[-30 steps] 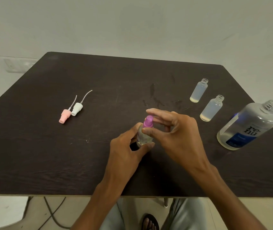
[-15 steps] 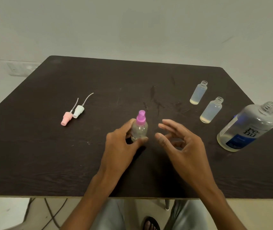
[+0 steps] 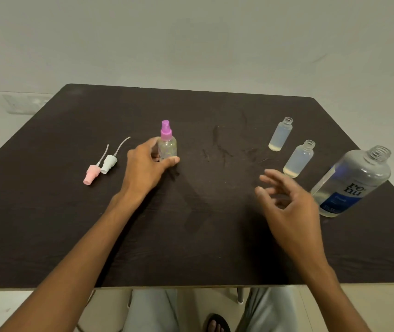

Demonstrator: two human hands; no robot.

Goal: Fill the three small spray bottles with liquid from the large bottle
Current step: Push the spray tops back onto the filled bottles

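Capped bottle (image 3: 167, 146), 11 o'clock: your left hand (image 3: 147, 165) grips its body | light, slick plastic, tippy | right hand (image 3: 287, 202) empty, fingers (image 3: 269, 177) loosely spread | take open bottles (image 3: 299, 158) mid-body.

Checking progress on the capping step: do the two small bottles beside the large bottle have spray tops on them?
No: both small bottles stand with bare open necks, while the pink spray top and white spray top lie on the table.

Bare forearms, light grey trousers (image 3: 153, 310), dark sandal (image 3: 216, 323)
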